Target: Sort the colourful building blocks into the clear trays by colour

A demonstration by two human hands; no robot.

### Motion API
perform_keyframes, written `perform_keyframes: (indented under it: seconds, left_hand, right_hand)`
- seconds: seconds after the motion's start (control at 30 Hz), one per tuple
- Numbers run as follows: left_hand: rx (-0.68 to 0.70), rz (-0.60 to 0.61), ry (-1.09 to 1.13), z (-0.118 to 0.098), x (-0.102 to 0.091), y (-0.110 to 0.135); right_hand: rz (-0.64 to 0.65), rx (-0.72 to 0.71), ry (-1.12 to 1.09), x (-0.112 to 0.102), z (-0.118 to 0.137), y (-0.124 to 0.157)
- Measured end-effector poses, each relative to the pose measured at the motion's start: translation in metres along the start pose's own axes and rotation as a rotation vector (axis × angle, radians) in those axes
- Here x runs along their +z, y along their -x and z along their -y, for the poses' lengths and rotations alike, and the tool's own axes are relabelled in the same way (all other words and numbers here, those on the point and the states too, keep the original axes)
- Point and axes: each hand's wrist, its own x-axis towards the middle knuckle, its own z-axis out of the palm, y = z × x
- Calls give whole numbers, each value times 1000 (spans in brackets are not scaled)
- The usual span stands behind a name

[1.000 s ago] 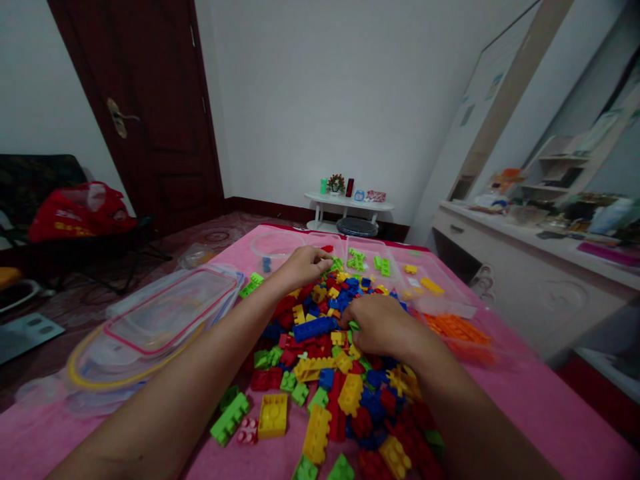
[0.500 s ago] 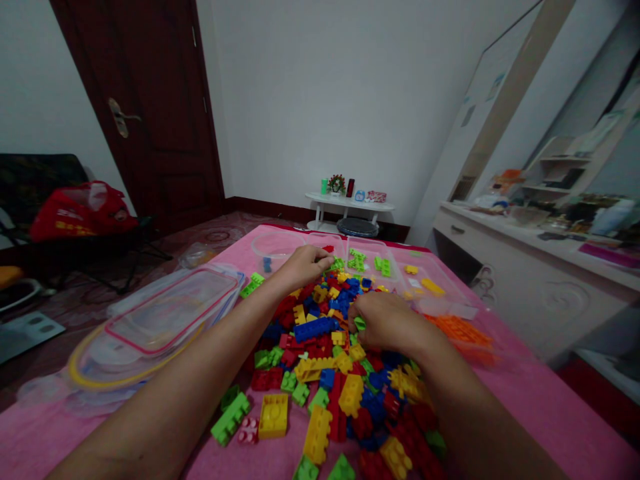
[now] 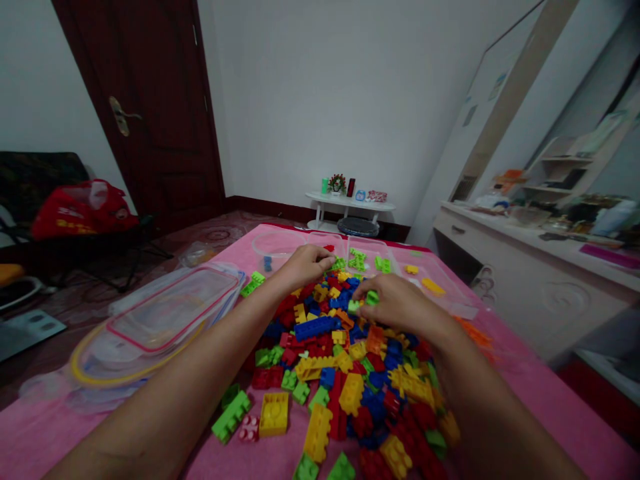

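Observation:
A heap of building blocks [image 3: 320, 367] in red, blue, yellow, green and orange covers the middle of the pink cloth [image 3: 200, 460]. My right hand [image 3: 393, 300] is over the heap's far right part, its fingers closed on a green building block [image 3: 371, 298]. Another light green block [image 3: 354, 307] shows at its fingertips; whether it is held I cannot tell. At the far edge of the heap is my left hand [image 3: 309, 264], fingers curled together beside green blocks [image 3: 339, 264]. What its fingers hold, if anything, is hidden.
Clear tubs stand along the far side, one with green blocks [image 3: 357, 259] and one with yellow blocks [image 3: 433, 287]. Orange pieces [image 3: 475, 331] lie at right, partly behind my forearm. Stacked clear lids [image 3: 170, 313] lie at left. Beyond is a small white table [image 3: 350, 199].
My right hand has lifted from the heap and moved slightly right and away from me, with a green block in its fingers. My left hand stays nearly in place.

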Motion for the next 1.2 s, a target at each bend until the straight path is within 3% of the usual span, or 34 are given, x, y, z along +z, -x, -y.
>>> perform_keyframes:
  seconds: [0.13, 0.2, 0.3, 0.4, 0.53, 0.67, 0.8, 0.9, 0.97, 1.07, 1.2]
  left_hand:
    - [-38, 105, 240, -3, 3, 2]
    - [-64, 188, 417, -8, 3, 3]
    - [-76, 265, 565, -15, 4, 6]
    - [-75, 264, 593, -19, 4, 7]
    - [-117, 267, 664, -22, 3, 7]
    - [-115, 314, 765, -23, 4, 8]
    - [-114, 368, 797, -22, 5, 9]
    - [-165, 392, 767, -22, 6, 9]
    - [-190, 357, 710, -21, 5, 8]
    - [-216, 214, 594, -18, 0, 6]
    - [-260, 119, 581, -10, -9, 3]
  right_hand:
    - [-410, 38, -421, -2, -8, -10]
    - [-468, 68, -592, 1, -6, -13]
    - [-393, 100, -824, 8, -1, -14]
    - [-373, 111, -939, 13, 0, -15]
    - [-425, 132, -989, 17, -2, -17]
    - [-380, 150, -1055, 17, -2, -17]
    - [-273, 72, -1066, 17, 0, -16]
    - [-311, -7, -990, 18, 0, -15]
    - [-366, -9, -947, 18, -2, -15]
    - [-437, 94, -914, 16, -13, -19]
    - [-385, 298, -923, 16, -43, -44]
